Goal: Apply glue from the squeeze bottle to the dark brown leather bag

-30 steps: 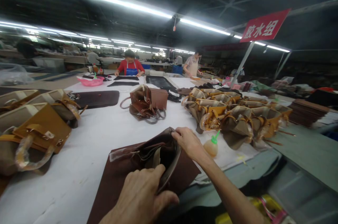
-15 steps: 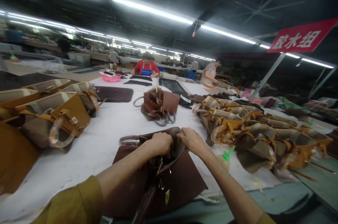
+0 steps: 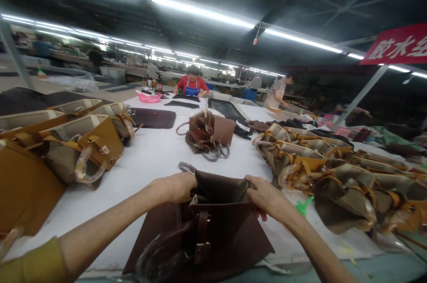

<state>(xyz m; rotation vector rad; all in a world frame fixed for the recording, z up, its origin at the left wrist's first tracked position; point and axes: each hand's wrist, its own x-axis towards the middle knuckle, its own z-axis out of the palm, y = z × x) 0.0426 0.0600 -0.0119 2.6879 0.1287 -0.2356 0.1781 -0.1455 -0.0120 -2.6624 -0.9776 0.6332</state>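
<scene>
Bag [image 3: 216, 212] risen (upright); grips flank mouth.

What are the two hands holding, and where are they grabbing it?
Both hold the dark brown bag by its open top edge: left hand at the left end, right hand at the right.

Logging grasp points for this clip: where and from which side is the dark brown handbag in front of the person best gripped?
Probably by the two ends of its open top rim. The dark brown handbag sits with its mouth gaping upward, and the left hand and right hand each pinch one end. Coming from above at both sides looks best; the strap hangs down the near face.
</scene>
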